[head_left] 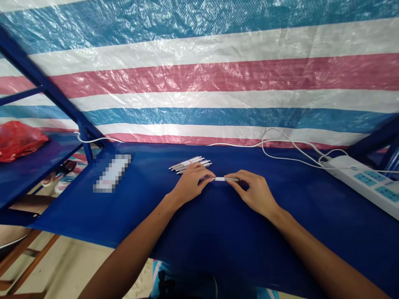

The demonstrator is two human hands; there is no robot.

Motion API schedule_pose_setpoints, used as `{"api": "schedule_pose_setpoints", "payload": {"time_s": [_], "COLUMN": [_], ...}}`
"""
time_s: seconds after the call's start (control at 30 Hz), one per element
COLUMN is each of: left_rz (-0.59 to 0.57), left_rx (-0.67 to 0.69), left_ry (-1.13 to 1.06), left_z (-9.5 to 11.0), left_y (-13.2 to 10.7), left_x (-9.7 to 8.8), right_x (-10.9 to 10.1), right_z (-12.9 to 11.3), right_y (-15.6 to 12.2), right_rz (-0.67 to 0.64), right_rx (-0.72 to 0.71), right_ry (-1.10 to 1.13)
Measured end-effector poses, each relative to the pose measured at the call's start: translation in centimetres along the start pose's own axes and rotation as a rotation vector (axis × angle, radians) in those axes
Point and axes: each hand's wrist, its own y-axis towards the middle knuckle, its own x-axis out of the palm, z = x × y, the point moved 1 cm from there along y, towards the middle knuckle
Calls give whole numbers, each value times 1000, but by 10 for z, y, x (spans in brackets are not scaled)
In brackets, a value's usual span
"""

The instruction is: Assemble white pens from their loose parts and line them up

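The left hand (190, 183) and right hand (254, 193) are pinching opposite ends of a white pen (226, 179) between their fingertips, above the blue table (218, 232). If either grip is slipping, the pen is liable to drop against the group of pens (190, 164) just beyond, scattering them toward the power strip (358, 182).

Pens (190, 165) on table (218, 236), power strip (361, 182) to their right, bag (18, 141) far left

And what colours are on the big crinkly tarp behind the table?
The woven plastic tarp has blue, white and pink stripes; the head view shows it best.
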Motion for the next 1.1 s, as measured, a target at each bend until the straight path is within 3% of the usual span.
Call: {"api": "schedule_pose_setpoints", "payload": {"time_s": [0.3,0.67,1.1], "left_rz": [-3,-13,-118], "left_rx": [3,-24,-6], "left_ry": [-23,-12,30], "left_z": [5,5,4], "left_y": [1,0,-1], "left_x": [-1,-2,-1], "right_x": [-3,-8,-9], "right_z": [1,5,7], "right_y": [1,2,2], "right_rz": [-18,-262,-202], "right_rx": [11,68,29], "right_ry": [-9,-11,-25]}}
